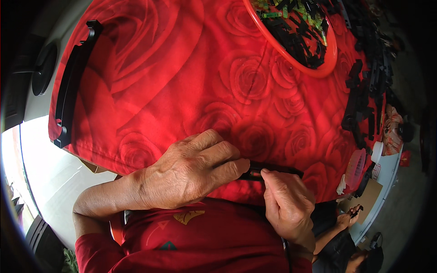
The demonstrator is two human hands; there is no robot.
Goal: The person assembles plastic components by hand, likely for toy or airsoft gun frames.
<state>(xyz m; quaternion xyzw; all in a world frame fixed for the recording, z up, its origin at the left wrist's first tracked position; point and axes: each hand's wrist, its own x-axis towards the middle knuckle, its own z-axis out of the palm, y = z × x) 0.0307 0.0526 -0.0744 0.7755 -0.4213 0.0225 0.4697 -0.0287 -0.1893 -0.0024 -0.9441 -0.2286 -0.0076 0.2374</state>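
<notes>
At the near edge of the table, both my hands are on a long black plastic strip (284, 169). My left hand (191, 170) is closed over its left part, fingers curled, so that end is hidden. My right hand (289, 198) has thumb and forefinger pinched at the strip's middle, beside a small light spot in a recess. Whether a separate small piece sits between those fingertips I cannot tell. Toward the left edge of the table lies a longer black plastic bar (73, 86) with notched, stepped ends, apart from my hands.
A red flowered cloth (173, 91) covers the table. An orange-red basin (330, 61) at the far right holds black strips and yellow-green clear pieces. Black parts (375, 68) are heaped along the right edge, near a pink basket (355, 168). At lower right, another person's hands (348, 219) hold something dark.
</notes>
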